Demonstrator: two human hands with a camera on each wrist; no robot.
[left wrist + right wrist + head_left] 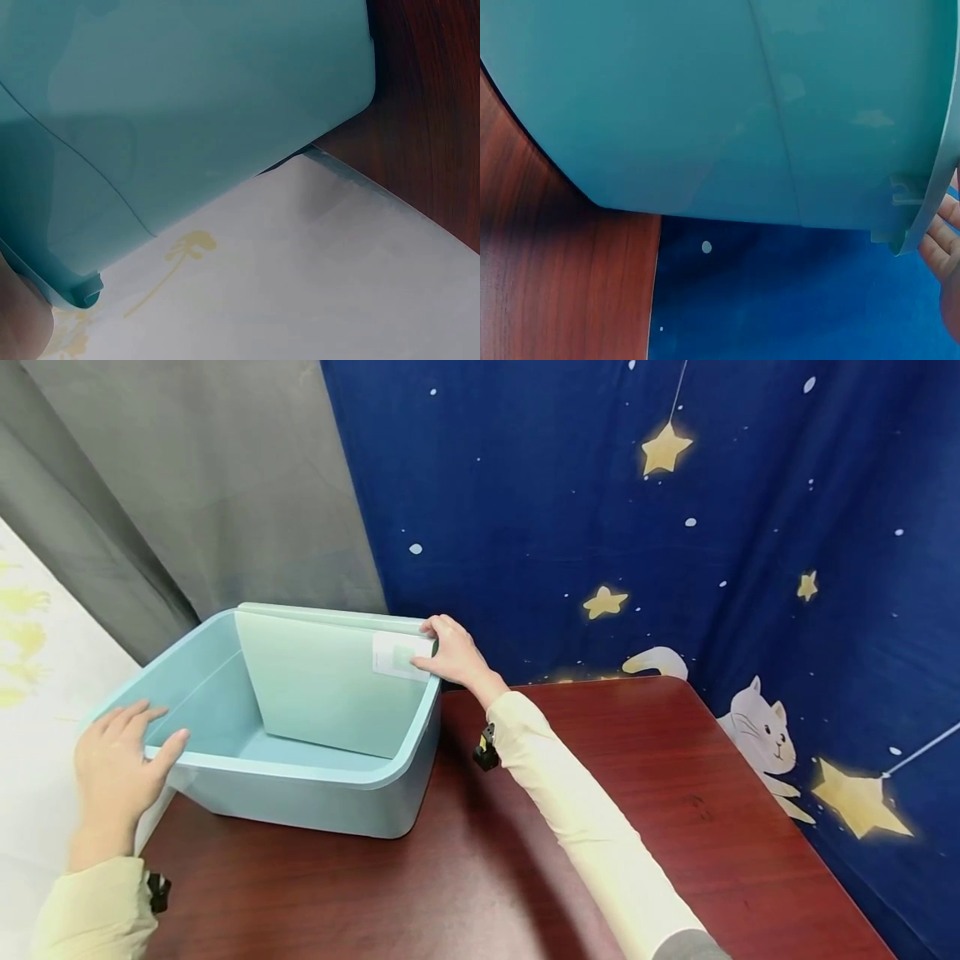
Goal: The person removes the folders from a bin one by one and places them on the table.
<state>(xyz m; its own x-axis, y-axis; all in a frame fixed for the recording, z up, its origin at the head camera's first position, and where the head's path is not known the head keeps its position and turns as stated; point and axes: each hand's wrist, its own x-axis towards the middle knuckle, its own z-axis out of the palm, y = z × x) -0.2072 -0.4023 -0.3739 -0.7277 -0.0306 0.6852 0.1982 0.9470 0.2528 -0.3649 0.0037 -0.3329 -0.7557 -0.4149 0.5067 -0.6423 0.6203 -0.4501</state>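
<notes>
A light blue plastic storage bin [300, 802] stands at the left part of the table. Inside it, a pale green flat panel [322, 702] stands on edge along the back wall, with a white label [386, 656] near its upper right corner. My right hand [459, 652] grips the bin's back right corner, thumb over the label and fingers at the outside of the rim. In the right wrist view its fingers [941, 247] show just beyond the rim. At the front left corner, my left hand [116, 768] is at the rim, thumb and fingers spread apart.
The dark red wooden table [600, 760] extends to the right of the bin. Behind it hangs a blue curtain [525, 527] with stars and a cat, beside a grey curtain [225, 485]. White fabric with yellow flowers [300, 285] lies off the table's left edge.
</notes>
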